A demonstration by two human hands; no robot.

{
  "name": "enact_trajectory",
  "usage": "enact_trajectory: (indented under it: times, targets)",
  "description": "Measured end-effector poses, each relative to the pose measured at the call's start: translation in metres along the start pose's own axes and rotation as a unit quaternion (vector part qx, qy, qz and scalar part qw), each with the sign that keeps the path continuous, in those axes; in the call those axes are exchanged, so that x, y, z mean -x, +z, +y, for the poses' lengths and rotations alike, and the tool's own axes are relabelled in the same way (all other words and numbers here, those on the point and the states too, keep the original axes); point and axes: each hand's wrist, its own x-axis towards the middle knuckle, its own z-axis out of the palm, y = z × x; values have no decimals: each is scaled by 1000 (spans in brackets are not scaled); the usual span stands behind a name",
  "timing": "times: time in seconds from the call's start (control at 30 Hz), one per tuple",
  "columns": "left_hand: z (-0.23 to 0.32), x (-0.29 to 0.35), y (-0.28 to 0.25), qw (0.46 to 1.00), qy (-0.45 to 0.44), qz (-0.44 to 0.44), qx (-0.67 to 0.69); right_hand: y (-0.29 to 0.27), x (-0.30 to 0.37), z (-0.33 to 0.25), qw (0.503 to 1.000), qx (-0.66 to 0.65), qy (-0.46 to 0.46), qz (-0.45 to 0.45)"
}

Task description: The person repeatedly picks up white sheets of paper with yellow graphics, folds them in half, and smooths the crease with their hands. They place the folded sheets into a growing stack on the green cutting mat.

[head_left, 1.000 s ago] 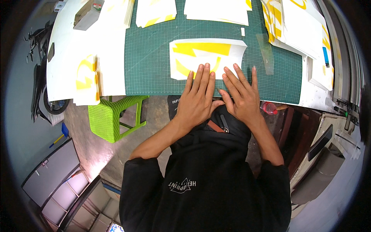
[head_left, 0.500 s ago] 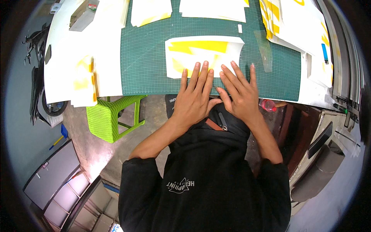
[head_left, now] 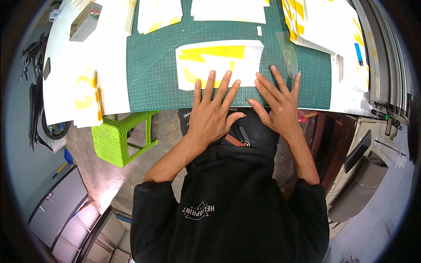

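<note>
A white sheet with yellow shapes [head_left: 219, 59] lies flat on the green cutting mat [head_left: 153, 74]. My left hand [head_left: 212, 114] rests palm down with its fingers spread, the fingertips on the sheet's near edge. My right hand [head_left: 278, 103] lies flat beside it on the mat, fingers apart, just off the sheet's right corner. Neither hand holds anything. A clear plastic scraper [head_left: 289, 52] lies on the mat just beyond my right hand.
More white and yellow sheets [head_left: 160, 13] lie along the far edge of the mat and on the white table [head_left: 66, 65] to the left. A blue pen [head_left: 358, 53] lies at the right. A green plastic stool [head_left: 120, 138] stands under the table edge.
Both hands have slid a little toward the near edge of the sheet and the view has shifted; the sheet stays flat on the mat.
</note>
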Motion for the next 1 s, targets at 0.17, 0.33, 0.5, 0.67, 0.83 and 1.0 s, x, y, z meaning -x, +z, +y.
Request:
enact_trajectory:
  times: [0.17,0.33,0.5,0.67,0.83,1.0]
  targets:
    - [1,1,-2,1000,-7,-2,0,-25,-28,-4,999,-22,-31,7]
    - [0,0,-1,1000,-5,8,6,-28,-121,-14,993,-49,-100,43]
    - [0,-1,-2,1000,-6,-8,13,-31,-189,-11,949,-84,-1,-302]
    - [0,-1,-3,1000,-10,-16,22,26,-162,-5,992,28,-96,73]
    - [-1,-1,-3,999,-9,-42,15,30,-97,-22,993,-78,-88,29]
    - [-3,1,5,1000,-3,-30,1,28,-70,-35,987,-108,-41,-108]
